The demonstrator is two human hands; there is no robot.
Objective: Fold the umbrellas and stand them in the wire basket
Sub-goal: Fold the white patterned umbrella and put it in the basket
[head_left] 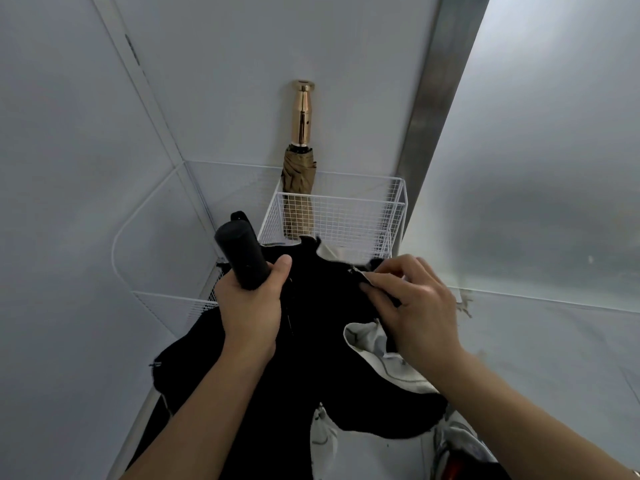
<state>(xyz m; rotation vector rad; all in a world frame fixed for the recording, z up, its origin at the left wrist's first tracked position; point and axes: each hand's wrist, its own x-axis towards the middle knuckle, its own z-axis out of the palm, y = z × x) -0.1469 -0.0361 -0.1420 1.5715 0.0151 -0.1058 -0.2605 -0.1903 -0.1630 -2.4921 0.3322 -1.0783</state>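
A black umbrella [318, 299] with a pale inner lining hangs loose and unfolded in front of me. My left hand [251, 306] grips its black handle [242, 258], which points up and away. At the canopy's right edge, my right hand [412, 306] pinches a rib tip and a fold of the fabric. Beyond it the white wire basket [349, 216] stands in the corner. A folded tan umbrella [299, 188] with a shiny gold handle [302, 112] stands upright in the basket's back left, leaning on the wall.
White walls close in on the left and behind the basket. A metal frame post [436, 98] and a frosted panel [540, 168] stand to the right. A white wire rack [162, 299] sits low on the left. Shoes [457, 448] show on the floor below.
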